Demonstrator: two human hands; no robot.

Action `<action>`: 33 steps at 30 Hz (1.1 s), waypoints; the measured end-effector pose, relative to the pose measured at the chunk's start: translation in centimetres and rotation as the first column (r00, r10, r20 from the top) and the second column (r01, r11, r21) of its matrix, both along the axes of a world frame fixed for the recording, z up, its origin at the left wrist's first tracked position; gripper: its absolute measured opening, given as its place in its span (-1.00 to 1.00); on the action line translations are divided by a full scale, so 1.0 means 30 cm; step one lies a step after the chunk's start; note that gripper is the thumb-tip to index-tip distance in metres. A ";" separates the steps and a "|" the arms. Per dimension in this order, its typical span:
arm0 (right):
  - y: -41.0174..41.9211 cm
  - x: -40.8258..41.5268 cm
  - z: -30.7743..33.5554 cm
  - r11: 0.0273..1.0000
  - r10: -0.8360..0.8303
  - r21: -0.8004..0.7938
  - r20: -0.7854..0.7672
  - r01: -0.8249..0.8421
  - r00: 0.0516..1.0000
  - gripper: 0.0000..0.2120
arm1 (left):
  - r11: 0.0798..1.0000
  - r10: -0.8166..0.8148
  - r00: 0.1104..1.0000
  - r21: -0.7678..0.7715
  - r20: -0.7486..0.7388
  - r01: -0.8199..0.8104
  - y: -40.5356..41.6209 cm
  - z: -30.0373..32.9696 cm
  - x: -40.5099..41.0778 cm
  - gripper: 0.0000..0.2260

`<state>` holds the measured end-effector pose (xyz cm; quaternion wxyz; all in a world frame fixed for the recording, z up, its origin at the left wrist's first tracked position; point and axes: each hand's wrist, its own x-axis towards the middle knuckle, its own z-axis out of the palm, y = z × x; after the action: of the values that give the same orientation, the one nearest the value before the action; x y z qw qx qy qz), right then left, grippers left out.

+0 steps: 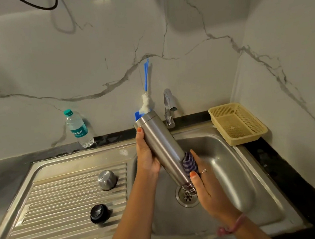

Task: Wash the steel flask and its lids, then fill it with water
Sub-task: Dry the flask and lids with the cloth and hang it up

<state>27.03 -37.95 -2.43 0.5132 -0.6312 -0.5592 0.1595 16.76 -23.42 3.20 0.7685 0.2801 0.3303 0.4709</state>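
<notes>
**Flask held tilted over the sink**

Right hand (pixel 201 182) presses a checked cloth (pixel 189 163) against the steel flask (pixel 163 147), fingers curled round both. Left hand (pixel 146 155) grips the flask's upper body. Its threaded mouth points down above the sink (pixel 234 169) drain. Left of the sink lie a steel cap (pixel 107 179) and black lid (pixel 99 213). Behind, a water bottle (pixel 78 128) reads "nature"; right, a basket (pixel 237 123).

The flask's (pixel 163 149) mouth is hidden behind the right hand (pixel 205 188); the checked cloth (pixel 189 163) seems mostly covered.
</notes>
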 end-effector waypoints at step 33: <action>0.061 0.039 0.019 0.994 -0.107 0.029 0.317 0.103 0.942 -0.42 | 0.984 0.092 0.992 0.158 -0.081 -0.078 -0.023 0.024 0.090 -0.59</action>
<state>28.19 -36.11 -1.87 0.4281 -0.6745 -0.6010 0.0246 19.45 -24.10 3.91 0.7084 0.3448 0.3378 0.5149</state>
